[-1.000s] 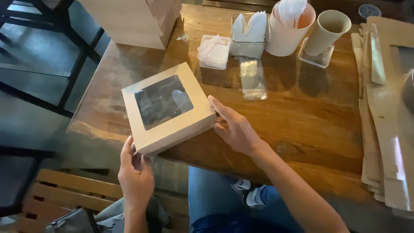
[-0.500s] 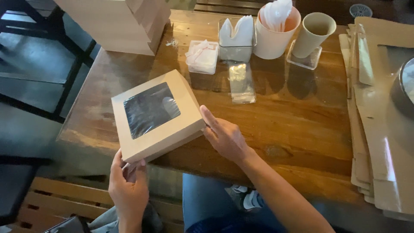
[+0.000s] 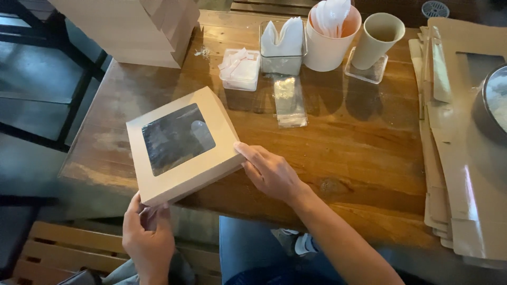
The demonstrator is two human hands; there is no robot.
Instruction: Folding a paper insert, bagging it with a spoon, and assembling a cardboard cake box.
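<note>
A brown cardboard box with a clear window sits left of centre in the frame, tilted, over the near edge of a wooden table. The left hand, at the lower left, grips the box's near corner from below; the right hand, at centre, presses its fingers against the box's right side. Along the top stand a stack of closed boxes, a napkin holder, a white tub of plastic cutlery and a paper cup. Flat unfolded cartons lie at the right edge.
</note>
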